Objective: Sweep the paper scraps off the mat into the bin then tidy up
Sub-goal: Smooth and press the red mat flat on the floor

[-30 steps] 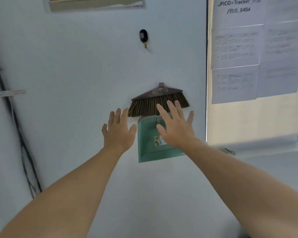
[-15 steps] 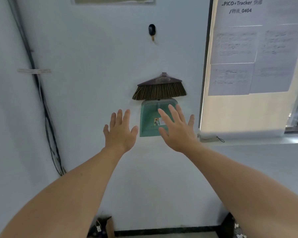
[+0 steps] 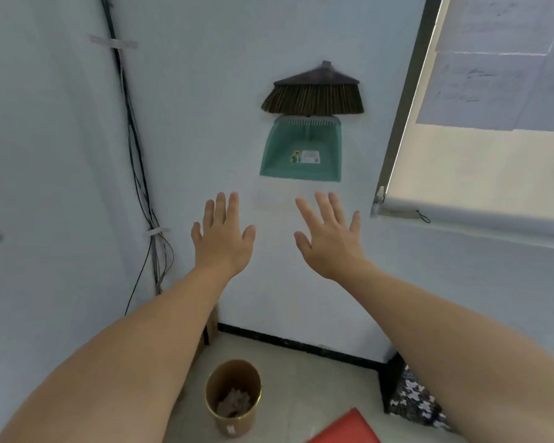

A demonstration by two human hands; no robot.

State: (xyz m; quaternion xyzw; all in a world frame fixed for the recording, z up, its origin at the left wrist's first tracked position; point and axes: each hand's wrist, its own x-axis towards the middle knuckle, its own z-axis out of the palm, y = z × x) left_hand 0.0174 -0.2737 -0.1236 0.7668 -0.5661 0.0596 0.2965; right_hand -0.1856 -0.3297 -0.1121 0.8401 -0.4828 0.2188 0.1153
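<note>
Left hand: the left hand (image 3: 222,238) is spread wide, palm to the wall, holding nothing.
Right hand: the right hand (image 3: 328,239) is also splayed and empty, level with the left and a little apart from it.
Change: a second ago the right hand overlapped the dustpan; now both hands sit below its lower edge, clear of it, and the view has tipped down to take in the floor.
Meaning: the tools look hung back up, so I judge the tidying nearly finished and the hands pulling away.
Dustpan: the teal plastic dustpan (image 3: 302,150) hangs flat on the pale wall, a small label near its lower edge.
Broom: the dark brown bristled broom head (image 3: 312,92) hangs just above it, bristles touching the pan's top edge.
Bin: the round gold waste bin (image 3: 233,398) stands on the floor below, near the wall's foot, crumpled grey scraps (image 3: 232,406) inside.
Mat: the red mat's corner (image 3: 347,428) shows at the bottom edge, bare where visible.
</note>
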